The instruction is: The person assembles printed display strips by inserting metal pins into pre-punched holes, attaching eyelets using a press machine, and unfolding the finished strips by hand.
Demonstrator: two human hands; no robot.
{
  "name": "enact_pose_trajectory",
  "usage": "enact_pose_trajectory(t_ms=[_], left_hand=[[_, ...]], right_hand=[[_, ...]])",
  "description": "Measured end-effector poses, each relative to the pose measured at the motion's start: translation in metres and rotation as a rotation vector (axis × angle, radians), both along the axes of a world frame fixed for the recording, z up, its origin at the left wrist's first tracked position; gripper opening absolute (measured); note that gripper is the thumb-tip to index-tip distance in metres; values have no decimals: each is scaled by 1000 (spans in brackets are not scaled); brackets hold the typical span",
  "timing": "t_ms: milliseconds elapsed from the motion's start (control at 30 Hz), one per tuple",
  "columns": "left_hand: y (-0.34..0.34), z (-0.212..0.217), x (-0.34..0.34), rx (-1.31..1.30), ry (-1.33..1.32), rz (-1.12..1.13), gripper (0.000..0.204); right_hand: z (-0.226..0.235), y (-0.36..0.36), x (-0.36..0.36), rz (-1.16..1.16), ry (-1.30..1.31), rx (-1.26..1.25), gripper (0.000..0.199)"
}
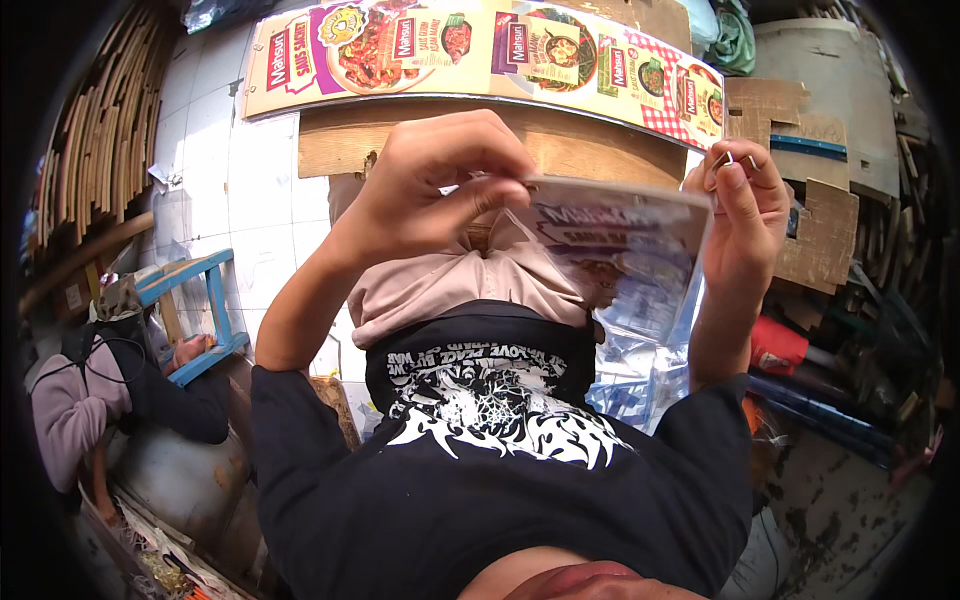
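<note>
A glossy printed sheet [620, 250] with a clear covering hangs tilted between my hands, above my lap. My left hand [450, 180] is closed in a pinch at the sheet's upper left corner. At the upper right corner my right hand [748, 205] has its fingers curled, with small shiny metal pieces [740, 160] between thumb and fingers; their exact kind is too small to tell. Part of the right palm is hidden. Beyond my hands, a long printed food banner [470, 55] lies across a wooden bench [420, 140].
Stacked wooden strips [100, 120] stand at the far left, above a blue wooden frame [215, 290]. Dark and pinkish cloth [90, 390] lies beside that frame. At the right are cut cardboard pieces [820, 225] and a red object [778, 345]. Clear plastic [630, 385] sits by my lap.
</note>
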State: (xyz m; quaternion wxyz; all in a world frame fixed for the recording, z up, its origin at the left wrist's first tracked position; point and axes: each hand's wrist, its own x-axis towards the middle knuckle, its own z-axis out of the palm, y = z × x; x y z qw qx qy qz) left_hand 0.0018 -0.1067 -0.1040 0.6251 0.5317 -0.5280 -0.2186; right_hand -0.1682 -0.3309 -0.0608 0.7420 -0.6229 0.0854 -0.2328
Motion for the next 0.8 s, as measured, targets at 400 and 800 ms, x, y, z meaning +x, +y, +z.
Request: enact_pose_trajectory(t_ms=[400,800], left_hand=[[9,-32,1,262,755,181,37],[15,-40,-1,263,792,252,39]], right_hand=[[-56,-26,18,3,294,-122,17],[-73,-16,13,43,339,-75,19]])
